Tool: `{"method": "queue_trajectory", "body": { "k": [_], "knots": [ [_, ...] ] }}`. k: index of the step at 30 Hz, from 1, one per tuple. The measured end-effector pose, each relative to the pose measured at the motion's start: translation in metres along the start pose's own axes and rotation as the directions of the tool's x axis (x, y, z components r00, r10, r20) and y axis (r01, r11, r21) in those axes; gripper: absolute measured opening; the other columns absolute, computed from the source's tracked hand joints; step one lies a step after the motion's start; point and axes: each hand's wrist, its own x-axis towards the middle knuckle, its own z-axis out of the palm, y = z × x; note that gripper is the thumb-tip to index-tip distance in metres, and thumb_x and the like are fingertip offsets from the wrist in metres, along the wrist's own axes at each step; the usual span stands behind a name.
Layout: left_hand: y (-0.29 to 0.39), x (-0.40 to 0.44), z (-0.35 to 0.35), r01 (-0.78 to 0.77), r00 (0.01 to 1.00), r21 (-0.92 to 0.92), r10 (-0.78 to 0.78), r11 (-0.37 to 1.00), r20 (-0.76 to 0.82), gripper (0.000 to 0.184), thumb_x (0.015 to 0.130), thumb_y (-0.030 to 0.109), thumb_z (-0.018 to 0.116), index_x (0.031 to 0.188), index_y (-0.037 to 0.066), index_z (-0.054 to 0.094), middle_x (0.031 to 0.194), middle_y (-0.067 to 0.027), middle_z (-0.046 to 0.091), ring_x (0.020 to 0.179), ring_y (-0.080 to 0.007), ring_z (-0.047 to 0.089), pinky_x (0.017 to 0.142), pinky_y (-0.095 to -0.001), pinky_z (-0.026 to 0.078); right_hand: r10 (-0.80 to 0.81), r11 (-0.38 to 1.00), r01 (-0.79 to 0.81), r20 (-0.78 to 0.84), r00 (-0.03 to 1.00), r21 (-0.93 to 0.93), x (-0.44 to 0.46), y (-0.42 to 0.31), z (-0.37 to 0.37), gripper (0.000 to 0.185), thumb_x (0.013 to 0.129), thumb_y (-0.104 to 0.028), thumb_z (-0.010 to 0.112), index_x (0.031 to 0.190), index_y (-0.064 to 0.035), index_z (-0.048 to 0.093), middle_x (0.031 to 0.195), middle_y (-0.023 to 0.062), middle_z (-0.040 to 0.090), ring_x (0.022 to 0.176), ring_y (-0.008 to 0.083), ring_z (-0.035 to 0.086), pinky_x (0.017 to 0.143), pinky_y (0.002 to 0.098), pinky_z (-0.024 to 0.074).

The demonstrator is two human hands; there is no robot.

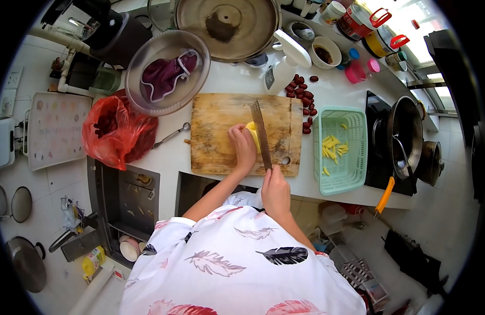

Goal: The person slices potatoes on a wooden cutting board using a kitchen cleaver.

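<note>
The left hand curls around the left side of a pale-yellow, rounded food piece, right of the middle of the worn wooden board. It looks light and firm, perhaps slippery where cut, and best held with fingertips tucked back. The right hand closes round the hidden handle of a broad steel knife, stiff-looking, beside the piece. Dark-red dates crowd the board's far right corner; a mint-green plastic basket flanks its right edge.

The white desk carries 1 board in the middle, 1 spoon and 1 bag left, and 1 basin far left. On the right stands 1 basket; along the far side, dates, 1 sprayer and 1 bowl.
</note>
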Motion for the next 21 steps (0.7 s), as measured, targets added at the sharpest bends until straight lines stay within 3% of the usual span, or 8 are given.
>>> {"method": "queue_trajectory", "body": {
  "k": [4,11,13,16,19,21],
  "knots": [
    [0.002,0.001,0.0,0.006,1.0,0.016,-0.006,1.0,0.003,0.02,0.094,0.016,0.037,0.1,-0.003,0.039,0.102,-0.0186,0.039,0.098,-0.0316,0.038,0.09,-0.0391,0.03,0.04,0.998,-0.036,0.064,0.997,-0.059,0.001,0.003,0.006,0.012,0.089,-0.009,0.047,0.084,0.0007,0.042,0.075,0.025,0.058,0.065,0.0434,0.058,0.056,0.0501,0.0462],
    [0.003,-0.006,-0.004,-0.042,0.998,0.069,0.039,0.997,0.046,0.019,0.093,0.013,0.039,0.102,-0.004,0.038,0.104,-0.0201,0.039,0.099,-0.0336,0.038,0.09,-0.0422,0.03,0.027,0.996,-0.016,0.123,0.992,-0.09,0.025,0.021,0.034,0.013,0.089,-0.011,0.046,0.086,0.0013,0.041,0.073,0.0269,0.058,0.064,0.0446,0.058,0.056,0.0503,0.0471],
    [0.004,-0.009,-0.005,-0.081,0.996,0.062,0.079,0.995,0.043,0.019,0.092,0.012,0.039,0.104,-0.004,0.038,0.105,-0.0204,0.039,0.1,-0.0339,0.038,0.09,-0.0429,0.03,0.097,0.99,-0.079,0.164,0.982,-0.118,0.034,0.031,0.052,0.014,0.089,-0.012,0.046,0.085,0.0015,0.042,0.072,0.0279,0.058,0.064,0.0449,0.058,0.056,0.0506,0.0471],
    [0.005,-0.008,-0.007,-0.083,0.995,0.073,0.079,0.994,0.062,0.022,0.092,0.011,0.04,0.107,-0.004,0.039,0.107,-0.0205,0.038,0.101,-0.0346,0.038,0.091,-0.0435,0.03,0.036,0.996,-0.028,0.081,0.996,-0.087,0.034,0.037,0.058,0.015,0.089,-0.013,0.047,0.085,0.0012,0.042,0.07,0.0273,0.058,0.064,0.0449,0.058,0.056,0.0507,0.0471],
    [0.008,-0.008,-0.015,-0.092,0.989,0.094,0.081,0.991,0.121,0.028,0.091,0.014,0.044,0.112,-0.003,0.04,0.11,-0.02,0.038,0.105,-0.0356,0.038,0.094,-0.0433,0.03,0.015,0.997,-0.009,0.078,0.997,-0.08,0.034,0.038,0.056,0.015,0.089,-0.013,0.047,0.086,0.0006,0.043,0.07,0.0265,0.059,0.064,0.0444,0.058,0.056,0.0507,0.0469],
    [0.01,-0.007,-0.024,-0.131,0.957,0.154,0.084,0.979,0.279,0.036,0.09,0.019,0.046,0.119,-0.001,0.039,0.116,-0.0188,0.036,0.112,-0.0349,0.036,0.097,-0.0416,0.029,0.007,0.998,-0.004,0.056,0.998,-0.058,0.038,0.047,0.055,0.015,0.089,-0.014,0.048,0.086,-0.0002,0.043,0.069,0.026,0.058,0.064,0.0441,0.058,0.056,0.0506,0.0465]
  ]
}}
